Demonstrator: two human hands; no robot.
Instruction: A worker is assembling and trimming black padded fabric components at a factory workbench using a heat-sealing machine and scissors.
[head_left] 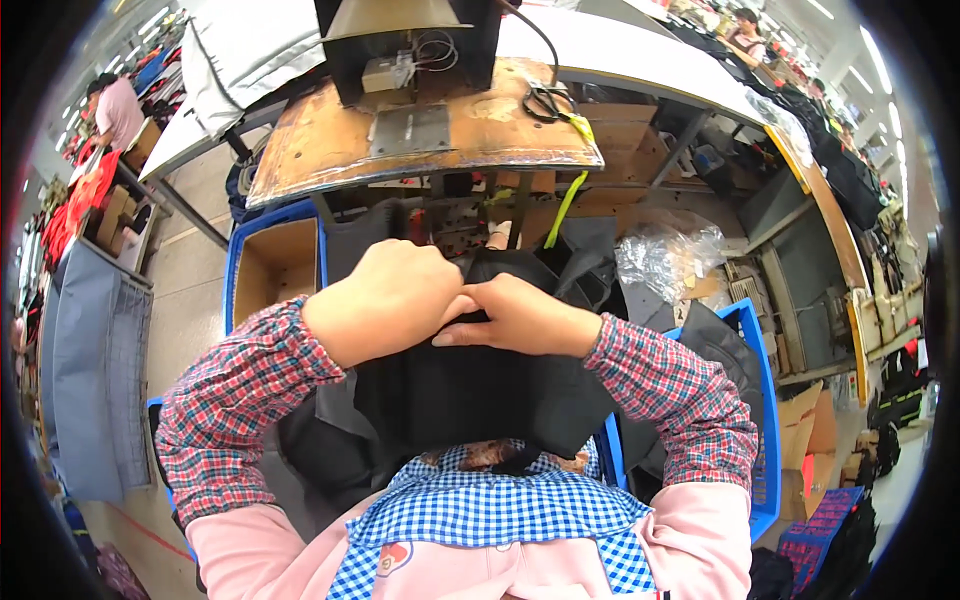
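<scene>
black fabric (470,390) lies in the person's lap, its upper edge pinched between both hands below the worn bench (330,150). left hand (385,297): fingers curled shut over the edge, knuckles up, forearm angled inward. right hand (520,318): fingers together, flat along the same edge, thumb tucked under, touching the left hand. scissors (545,100) rest on the bench.

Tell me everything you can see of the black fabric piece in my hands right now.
The black fabric piece is a dark, matte, cloth-like panel, hanging roughly flat in front of the chest. Its top edge is gripped by the left hand and right hand, which meet at the middle. Its lower edge reaches the blue checked apron. More black pieces lie behind it.
</scene>
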